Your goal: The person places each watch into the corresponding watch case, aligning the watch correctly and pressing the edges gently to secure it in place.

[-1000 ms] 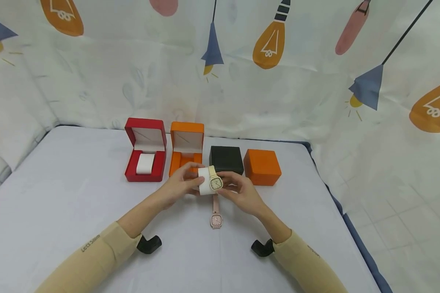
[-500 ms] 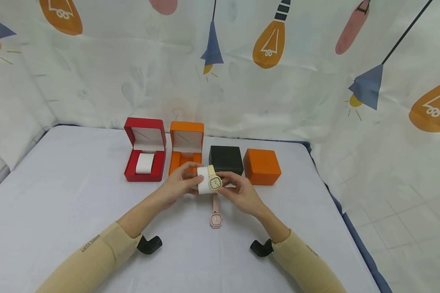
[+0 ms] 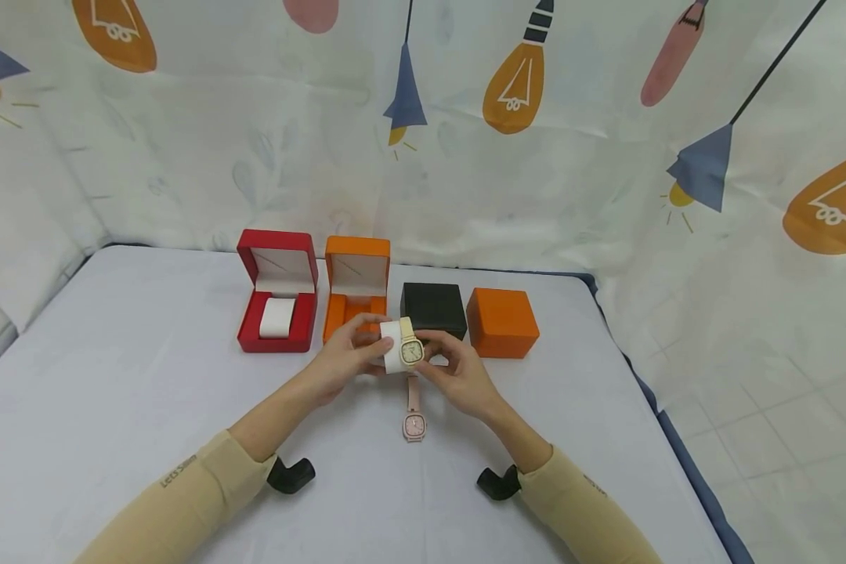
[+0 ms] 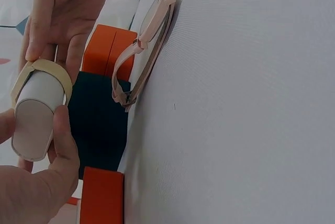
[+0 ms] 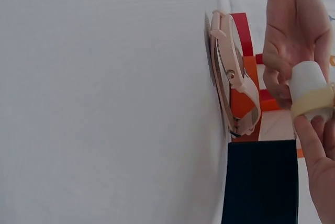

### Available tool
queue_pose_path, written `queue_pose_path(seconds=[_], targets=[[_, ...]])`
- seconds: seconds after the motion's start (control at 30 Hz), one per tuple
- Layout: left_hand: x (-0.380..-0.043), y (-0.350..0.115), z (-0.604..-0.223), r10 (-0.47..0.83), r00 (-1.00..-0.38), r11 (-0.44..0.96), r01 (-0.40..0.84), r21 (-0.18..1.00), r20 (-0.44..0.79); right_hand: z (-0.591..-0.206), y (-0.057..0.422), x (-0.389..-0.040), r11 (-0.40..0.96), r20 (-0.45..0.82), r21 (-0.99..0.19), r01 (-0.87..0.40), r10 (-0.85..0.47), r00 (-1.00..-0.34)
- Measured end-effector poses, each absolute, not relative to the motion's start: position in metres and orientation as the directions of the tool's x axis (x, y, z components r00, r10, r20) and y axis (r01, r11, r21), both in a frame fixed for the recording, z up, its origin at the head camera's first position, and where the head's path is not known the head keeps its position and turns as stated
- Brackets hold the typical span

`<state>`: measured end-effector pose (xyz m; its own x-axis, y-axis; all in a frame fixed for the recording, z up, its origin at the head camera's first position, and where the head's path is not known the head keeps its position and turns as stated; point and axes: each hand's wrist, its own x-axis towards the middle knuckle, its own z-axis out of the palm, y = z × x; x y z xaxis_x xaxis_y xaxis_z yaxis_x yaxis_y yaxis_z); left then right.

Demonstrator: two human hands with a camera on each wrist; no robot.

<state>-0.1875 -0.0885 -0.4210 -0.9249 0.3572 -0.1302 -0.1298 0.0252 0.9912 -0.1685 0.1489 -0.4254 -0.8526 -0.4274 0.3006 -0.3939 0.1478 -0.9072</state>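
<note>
My left hand (image 3: 341, 360) grips a white watch cushion (image 3: 394, 362) by its left end, above the table. A cream watch (image 3: 412, 352) loops around the right part of this cushion, its squarish dial towards me. The fingers of my right hand (image 3: 468, 382) pinch the watch from the right. In the left wrist view the cream strap (image 4: 52, 69) encircles the far end of the cushion, whose flat oval end faces the camera. Below both hands, a pink watch (image 3: 413, 425) lies dial up on the table; the right wrist view shows its strap closed into a loop.
Behind the hands stand an open red box (image 3: 275, 345) with a white cushion inside, an open orange box (image 3: 357, 247), a closed black box (image 3: 433, 305) and a closed orange box (image 3: 502, 323). A white cloth covers the table (image 3: 148, 329); a printed curtain (image 3: 289, 180) hangs behind.
The cream watch has slid slightly left along the cushion, together with my right hand. My left hand keeps its hold almost unmoved.
</note>
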Motion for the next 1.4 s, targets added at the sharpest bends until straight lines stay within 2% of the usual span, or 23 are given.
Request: queue_pose_path(seconds=[0.4, 0.63, 0.97, 1.4], targets=[[-0.182, -0.09, -0.421, 0.399, -0.907, -0.001, -0.144, 0.99, -0.132, -0.425, 0.155, -0.174, 0.074, 0.247, -0.941, -0.33, -0.516, -0.82], [-0.178, -0.091, -0.421, 0.433, -0.891, -0.006, -0.155, 0.988, -0.138, -0.426, 0.158, -0.177, 0.02, 0.214, -0.96, -0.28, -0.595, -0.775], [-0.178, -0.098, -0.423, 0.487, -0.868, -0.004, -0.119, 0.993, -0.102, -0.426, 0.163, -0.177, 0.015, 0.206, -0.964, -0.264, -0.581, -0.787], [-0.176, -0.098, -0.425, 0.468, -0.877, -0.023, -0.133, 0.991, -0.107, -0.427, 0.163, -0.177, 0.025, 0.21, -0.962, -0.272, -0.572, -0.793]])
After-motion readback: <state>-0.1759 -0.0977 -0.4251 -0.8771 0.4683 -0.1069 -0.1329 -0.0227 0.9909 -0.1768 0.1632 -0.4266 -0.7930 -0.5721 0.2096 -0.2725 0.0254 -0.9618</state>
